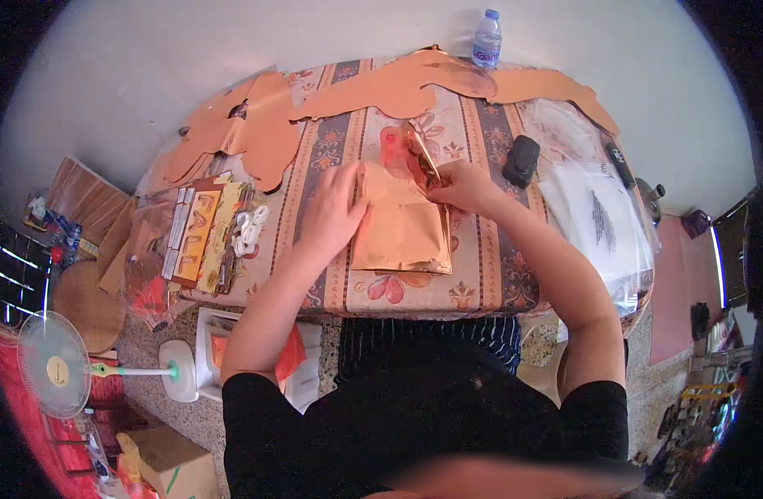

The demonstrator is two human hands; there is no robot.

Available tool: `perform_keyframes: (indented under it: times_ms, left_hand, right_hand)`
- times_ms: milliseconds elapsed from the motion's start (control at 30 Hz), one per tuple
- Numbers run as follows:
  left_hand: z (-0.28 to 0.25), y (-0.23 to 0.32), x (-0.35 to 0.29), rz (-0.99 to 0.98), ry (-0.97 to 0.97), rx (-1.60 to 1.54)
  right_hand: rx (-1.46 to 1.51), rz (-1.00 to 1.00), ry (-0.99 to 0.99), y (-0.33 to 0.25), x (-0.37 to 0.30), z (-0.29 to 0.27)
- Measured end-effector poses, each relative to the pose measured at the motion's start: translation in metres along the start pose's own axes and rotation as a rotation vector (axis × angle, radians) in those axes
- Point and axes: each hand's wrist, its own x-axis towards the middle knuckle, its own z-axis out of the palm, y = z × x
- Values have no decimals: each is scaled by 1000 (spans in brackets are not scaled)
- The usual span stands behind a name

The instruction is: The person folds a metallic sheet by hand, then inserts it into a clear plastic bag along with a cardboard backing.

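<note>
A shiny copper-coloured foil sheet (402, 237), folded into a rectangle, lies flat on the table in front of me. It looks like an uninflated foil balloon. My left hand (338, 204) rests along its left edge, fingers stretched out and touching the foil. At the upper right corner, my right hand (466, 189) pinches a raised flap of the same foil between thumb and fingers. Just beyond the foil, a translucent red patch (392, 145) shows on the tablecloth.
Flat copper foil shapes (356, 96) line the table's back and left; a water bottle (487, 40) stands behind them. Right are a black case (521, 161) and clear plastic packaging (598, 216). Left are printed cards (203, 233) and white ribbon rolls (248, 229). A fan (56, 364) stands lower left.
</note>
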Motion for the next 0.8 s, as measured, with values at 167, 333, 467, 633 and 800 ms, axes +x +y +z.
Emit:
perform_keyframes:
  times_ms: [167,333,467,633,800]
  left_hand:
    - [2,-2,-10,469,-384,18]
    - [8,-6,-15,455,-455,45]
    - [8,-6,-15,450,-460,56]
    - [6,-3,-15,435,-451,40]
    - [7,-3,-15,424,-450,-2]
  right_hand:
    - [-205,-48,-5,-6,2,-2]
    - [1,-17,65,-2,-11,2]
    - [-71,-274,281,14,-32,-4]
    - [-450,-605,257,25,-65,-10]
    - [-673,-734,235,20,-83,8]
